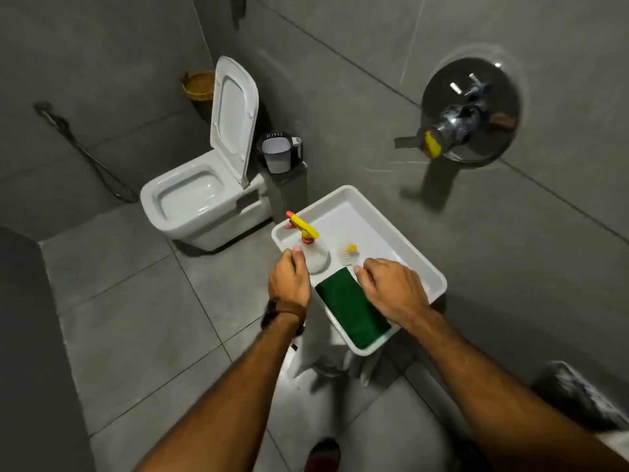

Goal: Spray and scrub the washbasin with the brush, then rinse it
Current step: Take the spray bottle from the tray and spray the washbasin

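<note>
A white rectangular washbasin [381,229] stands on a pedestal against the grey wall. Inside it a clear spray bottle [316,257] with a yellow and orange trigger head stands upright at the near-left corner. My left hand [289,277] is closed against the bottle's left side, thumb on its shoulder. A small brush [347,254] with white bristles and a yellow part lies in the basin; my right hand [391,287] pinches its handle end. A green scrub pad [352,308] lies on the basin's near rim between my hands.
A chrome wall tap [469,114] with a yellow fitting sits above and right of the basin. A toilet [200,199] with its lid up stands to the left, with a mug [277,155] on a ledge and a woven basket [199,85] behind.
</note>
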Demonstrator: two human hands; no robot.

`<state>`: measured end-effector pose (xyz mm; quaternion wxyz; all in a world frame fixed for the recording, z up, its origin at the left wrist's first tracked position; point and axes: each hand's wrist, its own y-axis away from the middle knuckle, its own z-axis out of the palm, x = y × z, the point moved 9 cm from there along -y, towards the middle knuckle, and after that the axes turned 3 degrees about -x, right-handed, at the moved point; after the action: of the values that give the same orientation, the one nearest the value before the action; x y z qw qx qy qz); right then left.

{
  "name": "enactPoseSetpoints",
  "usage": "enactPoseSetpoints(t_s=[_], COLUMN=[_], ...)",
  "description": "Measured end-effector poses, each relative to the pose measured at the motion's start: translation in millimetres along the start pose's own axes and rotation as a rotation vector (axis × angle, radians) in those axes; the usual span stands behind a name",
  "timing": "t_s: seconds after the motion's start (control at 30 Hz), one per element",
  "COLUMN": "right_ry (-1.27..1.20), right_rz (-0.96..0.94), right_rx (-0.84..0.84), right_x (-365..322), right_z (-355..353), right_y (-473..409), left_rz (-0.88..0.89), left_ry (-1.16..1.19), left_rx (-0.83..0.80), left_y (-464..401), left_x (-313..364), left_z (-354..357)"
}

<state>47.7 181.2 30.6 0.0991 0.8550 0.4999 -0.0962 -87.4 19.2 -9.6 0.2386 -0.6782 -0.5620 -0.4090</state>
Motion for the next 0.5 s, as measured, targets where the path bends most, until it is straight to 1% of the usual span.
enactPoseSetpoints(t_s=[0.1, 0.13, 0.23, 0.3, 0.37, 0.5], right_ry=[-0.229, -0.361, -0.712, -0.815, -0.896, -0.922], right_rz=[0.040, 0.090, 0.182, 0.171, 0.157, 0.108], right_rx=[-0.049, -0.072, -0.048, -0.041, -0.051, -0.106], right_x=[1.5, -0.7, -9.1, -21.6, -32.9, -49.0], right_z=[42.0, 55.0, 88.5, 103.8, 112.9, 130.6], right_y=[-28.3, -37.5, -74.7, -101.2, -124.2, -155.6], left_rz=[-0.195, -0.269, -0.400, -0.425, -0.400, -0.336], left_ry=[0.166, 0.197, 0.292, 0.347, 0.401, 0.448], left_rx=[0.110, 0.127, 0.143, 0.118, 0.078, 0.030], left_y=[-6.8, -6.6, -12.1, -15.8, -17.5, -19.3], left_x=[-53.1, -72.1, -108.3, -123.3, -128.7, -129.2], left_z=[26.1, 37.2, 71.0, 94.6, 113.9, 137.8])
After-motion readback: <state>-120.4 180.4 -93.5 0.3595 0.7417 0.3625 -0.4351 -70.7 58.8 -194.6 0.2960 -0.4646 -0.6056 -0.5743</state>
